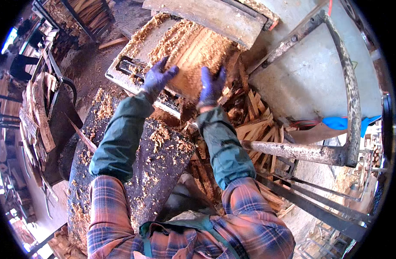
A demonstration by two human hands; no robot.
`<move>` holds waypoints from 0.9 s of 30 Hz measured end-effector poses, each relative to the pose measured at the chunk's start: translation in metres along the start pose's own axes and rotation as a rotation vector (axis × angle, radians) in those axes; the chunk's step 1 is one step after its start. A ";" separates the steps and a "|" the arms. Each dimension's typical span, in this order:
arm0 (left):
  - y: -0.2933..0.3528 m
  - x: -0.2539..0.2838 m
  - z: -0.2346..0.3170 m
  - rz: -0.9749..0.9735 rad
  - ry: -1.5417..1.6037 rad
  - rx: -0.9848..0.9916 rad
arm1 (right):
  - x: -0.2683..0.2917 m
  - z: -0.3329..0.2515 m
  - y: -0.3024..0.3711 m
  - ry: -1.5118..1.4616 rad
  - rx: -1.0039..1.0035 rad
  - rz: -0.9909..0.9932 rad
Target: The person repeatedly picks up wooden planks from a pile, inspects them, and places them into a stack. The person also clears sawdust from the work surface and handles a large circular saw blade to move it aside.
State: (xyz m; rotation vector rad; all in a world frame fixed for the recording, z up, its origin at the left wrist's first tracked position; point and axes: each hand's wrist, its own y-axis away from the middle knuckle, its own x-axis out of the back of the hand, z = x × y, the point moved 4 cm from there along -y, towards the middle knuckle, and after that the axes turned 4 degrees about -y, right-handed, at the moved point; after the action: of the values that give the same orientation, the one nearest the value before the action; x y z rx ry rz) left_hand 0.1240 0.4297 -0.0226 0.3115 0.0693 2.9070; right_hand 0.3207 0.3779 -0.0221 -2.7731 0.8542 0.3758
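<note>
A broad pale wooden board [191, 64], strewn with sawdust and shavings, lies on a light-coloured machine table [120, 71] in front of me. My left hand [158, 78], in a purple-blue glove, is at the board's near left side with fingers and thumb apart. At its near right side is my right hand [212, 85], gloved alike, fingers spread. Neither hand is wrapped round anything; whether the palms press on the wood cannot be made out. Green sleeve covers reach up both forearms. A metal plate [211, 19] crosses above the board's far part.
Split wood offcuts [260, 125] are heaped right of my right forearm. A worn metal tube frame [301, 151] juts out at right beside a grey panel [314, 73]. Below my arms is a dark, shaving-covered surface [142, 172]. A cart [55, 121] holds wood slabs at left.
</note>
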 end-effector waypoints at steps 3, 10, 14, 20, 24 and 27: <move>0.045 -0.026 0.019 -0.070 0.192 -0.029 | 0.043 -0.010 0.009 0.136 -0.113 0.038; 0.045 -0.028 0.009 -0.091 0.163 0.147 | 0.058 -0.018 0.023 -0.074 -0.275 -0.003; 0.029 -0.039 0.002 0.160 -0.010 0.020 | 0.051 -0.020 0.024 0.341 -0.210 -0.004; 0.061 -0.009 -0.015 0.059 0.020 0.042 | 0.035 -0.020 0.063 0.413 -0.302 -0.007; 0.114 0.028 -0.020 -0.026 0.157 0.125 | 0.020 -0.016 0.134 0.401 -0.311 0.039; 0.161 0.067 -0.023 -0.118 0.337 0.044 | -0.005 -0.027 0.189 0.394 -0.345 -0.026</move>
State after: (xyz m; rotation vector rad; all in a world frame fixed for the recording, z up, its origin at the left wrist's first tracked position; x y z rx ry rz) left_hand 0.0215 0.2872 -0.0205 -0.1722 0.1977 2.8118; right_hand 0.2132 0.2206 -0.0198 -3.2414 0.9049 -0.0413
